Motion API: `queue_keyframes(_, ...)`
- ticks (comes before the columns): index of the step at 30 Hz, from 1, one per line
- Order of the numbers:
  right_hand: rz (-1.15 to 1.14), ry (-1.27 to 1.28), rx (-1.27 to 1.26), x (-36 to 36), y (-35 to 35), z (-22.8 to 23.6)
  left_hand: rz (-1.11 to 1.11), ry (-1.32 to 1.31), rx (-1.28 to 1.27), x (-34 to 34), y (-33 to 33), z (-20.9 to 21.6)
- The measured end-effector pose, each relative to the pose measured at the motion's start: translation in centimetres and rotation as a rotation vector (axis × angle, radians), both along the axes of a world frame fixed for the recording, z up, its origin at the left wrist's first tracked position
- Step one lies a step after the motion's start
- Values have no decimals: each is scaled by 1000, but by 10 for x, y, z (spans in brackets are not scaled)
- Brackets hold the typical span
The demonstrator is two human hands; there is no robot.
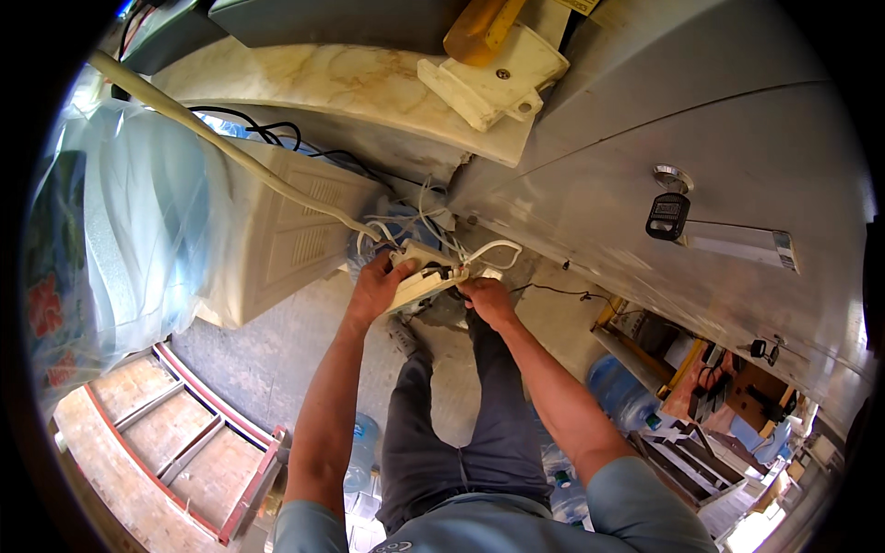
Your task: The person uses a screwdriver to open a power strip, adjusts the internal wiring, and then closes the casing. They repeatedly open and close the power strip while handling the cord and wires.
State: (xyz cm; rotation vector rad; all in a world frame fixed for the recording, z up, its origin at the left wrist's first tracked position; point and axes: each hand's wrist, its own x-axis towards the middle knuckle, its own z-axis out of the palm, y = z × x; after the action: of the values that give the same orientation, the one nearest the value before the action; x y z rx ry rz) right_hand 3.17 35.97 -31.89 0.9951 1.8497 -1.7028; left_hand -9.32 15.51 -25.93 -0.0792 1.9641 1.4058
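Between my hands is a cream plastic electrical box (422,258) with dark parts showing inside. My left hand (374,288) is closed on its left side, the thumb lying over the top. At the other end, the fingers of my right hand (489,299) are closed on the box's right edge. A thick cream cable (267,189) runs from the upper left down to the box. White wires (493,247) loop out beside it, above my right hand. My fingertips are partly hidden, as are the wire ends.
A cream plastic cover (493,78) lies on the marble ledge (304,74), next to an amber handle (475,32). On the right stands a grey metal cabinet with keys (667,214) in its lock. A vented white appliance (267,230) stands left; water bottles (622,392) sit below.
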Motion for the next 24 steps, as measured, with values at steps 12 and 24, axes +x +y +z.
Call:
queue_keyframes(12,48,-67,165,11,41,25,-55,50,-44,-22,-29,-4)
queue_keyframes(24,610,-310,797,54,52,77,82,0,-211,32,-38,72)
